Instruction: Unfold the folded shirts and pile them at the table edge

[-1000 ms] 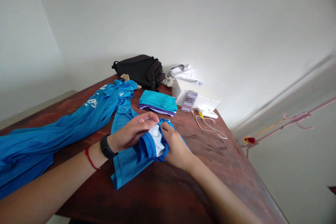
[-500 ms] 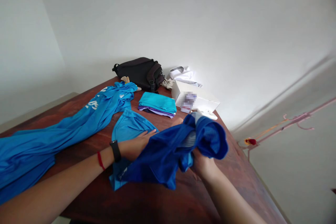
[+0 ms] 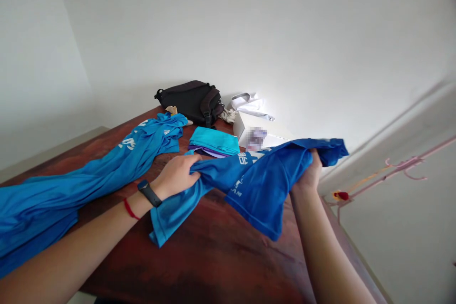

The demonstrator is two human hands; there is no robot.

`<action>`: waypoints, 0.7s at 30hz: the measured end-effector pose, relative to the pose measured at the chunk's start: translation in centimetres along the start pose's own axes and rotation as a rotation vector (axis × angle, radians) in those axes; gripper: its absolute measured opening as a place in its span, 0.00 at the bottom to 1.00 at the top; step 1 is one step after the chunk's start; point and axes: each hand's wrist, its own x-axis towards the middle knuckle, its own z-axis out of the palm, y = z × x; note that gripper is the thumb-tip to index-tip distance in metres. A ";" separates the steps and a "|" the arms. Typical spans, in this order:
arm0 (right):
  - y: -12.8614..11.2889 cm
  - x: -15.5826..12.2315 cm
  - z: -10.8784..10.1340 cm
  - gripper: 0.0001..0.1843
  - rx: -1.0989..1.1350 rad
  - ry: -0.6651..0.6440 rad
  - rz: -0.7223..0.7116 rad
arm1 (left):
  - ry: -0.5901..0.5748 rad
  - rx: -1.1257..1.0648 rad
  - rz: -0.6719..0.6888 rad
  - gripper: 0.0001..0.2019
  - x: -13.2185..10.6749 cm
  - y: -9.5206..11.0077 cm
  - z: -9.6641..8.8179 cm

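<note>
A blue shirt (image 3: pixel 263 190) with white lettering stretches above the table between both hands. My left hand (image 3: pixel 178 173), wearing a dark wristband, pinches one end of it. On the right, my right hand (image 3: pixel 309 173) is closed around a bunched part, its fingers mostly behind the fabric. Lighter blue cloth (image 3: pixel 174 216) drops below my left hand toward the tabletop; I cannot tell whether it belongs to the same shirt. Another bright blue garment (image 3: pixel 107 171) with white print lies crumpled along the left. Behind the held shirt sits a folded stack of turquoise and purple cloth (image 3: pixel 213 140).
The dark reddish wooden table (image 3: pixel 199 270) meets the wall at the back. A black bag (image 3: pixel 190 102), a white box (image 3: pixel 242 126) and a white cloth item (image 3: pixel 249 102) stand at its far end. A pink rail with hooks (image 3: pixel 402 164) is at right.
The shirt, bunched before, is now spread out sideways. My right hand has moved right and up with it. My left hand, earlier flat on lighter blue cloth, now grips the shirt's other end.
</note>
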 end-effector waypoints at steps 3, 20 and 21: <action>2.6 0.7 -0.4 0.04 0.129 0.131 0.158 | 0.092 0.164 -0.134 0.20 0.5 -1.1 -1.5; 6.3 1.9 -3.4 0.13 -0.143 0.309 0.343 | 0.353 -0.328 -0.173 0.18 0.6 -2.2 -5.3; 5.9 1.6 -3.1 0.12 -0.179 0.252 0.279 | 0.286 -0.436 -0.209 0.18 0.6 -2.0 -5.4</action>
